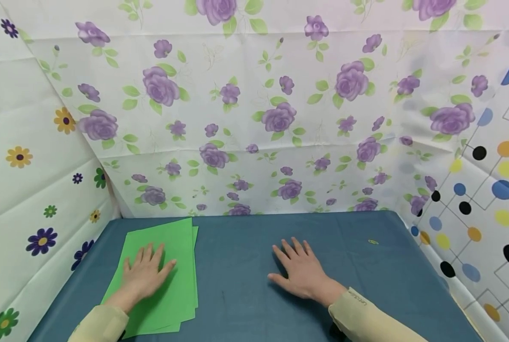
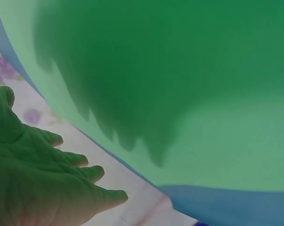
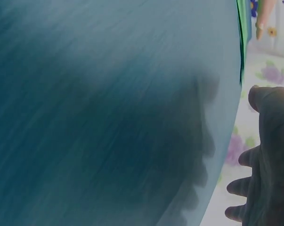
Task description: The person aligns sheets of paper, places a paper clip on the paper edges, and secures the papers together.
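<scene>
Several sheets of bright green paper [image 1: 173, 280] lie in a slightly uneven stack on the left of the table. Above them is my left hand [image 1: 145, 274], fingers straight and spread, holding nothing. In the left wrist view a gap shows between this hand [image 2: 47, 174] and the green paper [image 2: 236, 141], where its shadow falls. My right hand [image 1: 301, 270] hovers over the blue tablecloth [image 1: 237, 266] to the right of the stack, its fingers spread and nothing in them. The right wrist view shows that hand [image 3: 273, 160] apart from the cloth, with its shadow below.
A small yellow-green loop [image 1: 373, 242], perhaps a paper clip, lies at the table's right rear. A curtain with purple flowers [image 1: 280, 116] hangs behind the table. Patterned sheets stand at both sides, flowers on the left [image 1: 40, 190] and coloured dots on the right [image 1: 485, 209].
</scene>
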Available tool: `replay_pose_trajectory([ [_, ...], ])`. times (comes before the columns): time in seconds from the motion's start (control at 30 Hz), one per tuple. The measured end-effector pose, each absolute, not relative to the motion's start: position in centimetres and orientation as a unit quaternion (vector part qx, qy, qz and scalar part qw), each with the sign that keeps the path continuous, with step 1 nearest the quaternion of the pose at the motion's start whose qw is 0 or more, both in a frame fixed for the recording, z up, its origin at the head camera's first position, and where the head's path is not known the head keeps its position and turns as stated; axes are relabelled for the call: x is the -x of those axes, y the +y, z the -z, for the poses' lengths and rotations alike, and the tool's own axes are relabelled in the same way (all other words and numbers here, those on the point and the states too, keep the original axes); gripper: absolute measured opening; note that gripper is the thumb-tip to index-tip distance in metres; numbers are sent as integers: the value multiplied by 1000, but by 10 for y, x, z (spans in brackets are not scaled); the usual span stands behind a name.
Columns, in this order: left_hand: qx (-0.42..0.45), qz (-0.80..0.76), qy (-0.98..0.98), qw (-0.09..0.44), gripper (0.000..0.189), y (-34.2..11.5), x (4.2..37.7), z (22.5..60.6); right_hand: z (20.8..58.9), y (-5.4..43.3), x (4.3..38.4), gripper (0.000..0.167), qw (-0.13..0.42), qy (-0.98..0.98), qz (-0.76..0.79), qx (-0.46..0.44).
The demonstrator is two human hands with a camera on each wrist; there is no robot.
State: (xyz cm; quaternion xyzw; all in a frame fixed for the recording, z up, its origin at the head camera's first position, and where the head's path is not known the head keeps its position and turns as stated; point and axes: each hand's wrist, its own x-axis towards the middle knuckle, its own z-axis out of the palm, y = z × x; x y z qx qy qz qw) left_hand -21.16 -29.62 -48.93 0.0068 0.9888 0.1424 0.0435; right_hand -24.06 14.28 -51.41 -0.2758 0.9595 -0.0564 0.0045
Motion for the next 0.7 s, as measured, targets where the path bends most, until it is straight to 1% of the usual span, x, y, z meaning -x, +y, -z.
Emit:
replay_pose_trajectory([
  [0.27, 32, -168, 979, 108, 100, -337, 209, 485, 507, 106, 233, 89, 37, 947, 69, 311],
  [0.33, 39, -173, 977, 116, 103, -346, 209, 486, 503, 96, 231, 89, 40, 944, 71, 319],
  [0.5, 48, -185, 974, 124, 106, -363, 207, 489, 498, 74, 230, 88, 38, 939, 59, 337],
  [0.7, 39, -192, 975, 100, 104, -378, 205, 486, 492, 49, 230, 86, 33, 932, 56, 357],
])
